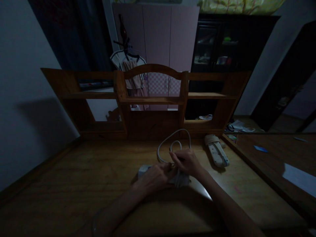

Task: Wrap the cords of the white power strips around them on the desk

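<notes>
Left hand (158,176) and right hand (186,161) meet over a pale power strip (143,170) on a wooden desk

The desk (81,181) is pale, grained wood, lit dimly, with a bright patch of glare beside the right forearm. Along its far edge stands a wooden shelf unit (153,100) with an arched top rail and open compartments. A second power strip (218,153), its lead wound round one end, lies near the desk's right edge, well apart from the hands. Beyond that edge is a browner surface (266,168) bearing a white paper (300,179) and a small blue card (260,148). Behind the shelf unit are a pink wardrobe (158,36), clothes (133,70) hanging from a dark stand (122,28), a dark curtain (81,36), and a black glass-fronted cabinet (247,42) under a yellow bundle (239,6).

The first strip lies in front of the person, near the middle of the desk, mostly covered by the hands. A white cord (160,146) loops out behind them. The left hand lies palm down across the strip, fingers pointing right; whether they grip it cannot be told. The right hand comes in from the right, wrist bent, its thumb and fingertips drawn together, pinching the cord just above the left fingers. A thin band (93,225) circles the left forearm.
</notes>
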The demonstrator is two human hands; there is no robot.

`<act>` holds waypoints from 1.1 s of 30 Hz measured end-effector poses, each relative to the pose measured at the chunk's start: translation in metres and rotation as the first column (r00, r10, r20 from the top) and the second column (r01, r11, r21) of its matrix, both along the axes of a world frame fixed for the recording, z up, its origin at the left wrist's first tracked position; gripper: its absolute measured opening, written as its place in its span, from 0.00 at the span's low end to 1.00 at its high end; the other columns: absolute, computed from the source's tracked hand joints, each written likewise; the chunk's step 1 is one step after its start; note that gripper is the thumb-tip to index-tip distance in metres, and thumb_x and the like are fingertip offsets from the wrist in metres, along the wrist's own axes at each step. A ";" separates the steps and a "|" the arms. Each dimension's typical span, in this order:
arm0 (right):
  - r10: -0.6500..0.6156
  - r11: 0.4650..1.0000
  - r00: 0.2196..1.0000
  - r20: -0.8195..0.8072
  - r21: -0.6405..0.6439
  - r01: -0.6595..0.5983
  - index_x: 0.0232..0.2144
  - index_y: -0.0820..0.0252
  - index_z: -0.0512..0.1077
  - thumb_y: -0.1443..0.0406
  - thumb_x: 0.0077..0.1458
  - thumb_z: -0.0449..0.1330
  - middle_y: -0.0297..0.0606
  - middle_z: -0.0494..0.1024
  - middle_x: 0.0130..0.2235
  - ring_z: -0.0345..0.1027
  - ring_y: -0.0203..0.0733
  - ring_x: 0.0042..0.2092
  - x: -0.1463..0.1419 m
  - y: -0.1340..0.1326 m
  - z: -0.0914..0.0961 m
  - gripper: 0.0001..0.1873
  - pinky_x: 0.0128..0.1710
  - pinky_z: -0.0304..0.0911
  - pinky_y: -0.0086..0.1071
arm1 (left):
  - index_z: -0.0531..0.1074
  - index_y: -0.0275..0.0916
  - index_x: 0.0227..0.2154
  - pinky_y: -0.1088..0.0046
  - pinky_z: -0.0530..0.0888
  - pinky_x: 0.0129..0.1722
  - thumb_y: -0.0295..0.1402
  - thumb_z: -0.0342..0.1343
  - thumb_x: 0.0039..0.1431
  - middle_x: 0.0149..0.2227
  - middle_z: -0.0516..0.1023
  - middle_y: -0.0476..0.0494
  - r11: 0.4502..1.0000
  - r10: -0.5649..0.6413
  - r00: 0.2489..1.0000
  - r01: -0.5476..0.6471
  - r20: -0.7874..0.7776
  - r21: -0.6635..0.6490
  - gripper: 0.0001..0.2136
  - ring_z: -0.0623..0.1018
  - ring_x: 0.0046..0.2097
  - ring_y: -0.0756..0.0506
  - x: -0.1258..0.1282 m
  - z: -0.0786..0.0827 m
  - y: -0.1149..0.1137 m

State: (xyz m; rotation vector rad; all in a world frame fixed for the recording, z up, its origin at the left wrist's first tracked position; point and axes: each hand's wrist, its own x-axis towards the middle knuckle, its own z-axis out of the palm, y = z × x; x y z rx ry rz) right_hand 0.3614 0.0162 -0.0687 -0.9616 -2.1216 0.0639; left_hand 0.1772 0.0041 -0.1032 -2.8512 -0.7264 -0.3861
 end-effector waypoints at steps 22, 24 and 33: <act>-0.056 0.940 0.977 -0.204 -0.341 -0.017 0.27 0.62 0.71 0.53 0.64 0.42 0.35 0.69 0.23 0.62 0.37 0.26 -0.006 0.026 -0.034 0.26 0.27 0.55 0.28 | 0.60 0.35 0.50 0.66 0.75 0.42 0.44 0.57 0.54 0.43 0.74 0.35 0.982 0.085 0.799 -0.168 0.595 0.085 0.25 0.77 0.44 0.41 -0.018 -0.003 0.004; -0.055 0.983 0.992 -0.110 -0.178 0.035 0.43 0.63 0.70 0.58 0.64 0.42 0.42 0.74 0.33 0.67 0.42 0.33 -0.008 0.019 -0.031 0.20 0.32 0.58 0.31 | 0.61 0.37 0.49 0.68 0.75 0.40 0.44 0.59 0.53 0.40 0.74 0.38 0.960 0.163 0.729 -0.274 0.665 0.065 0.25 0.77 0.42 0.42 -0.019 -0.002 0.009; 0.067 0.998 0.989 0.130 0.011 -0.069 0.44 0.62 0.65 0.62 0.61 0.48 0.46 0.71 0.41 0.66 0.45 0.40 -0.006 0.002 -0.010 0.13 0.39 0.61 0.35 | 0.58 0.39 0.51 0.71 0.75 0.39 0.44 0.56 0.56 0.43 0.73 0.41 0.962 0.240 0.682 -0.260 0.691 -0.078 0.24 0.77 0.43 0.44 -0.022 0.005 0.013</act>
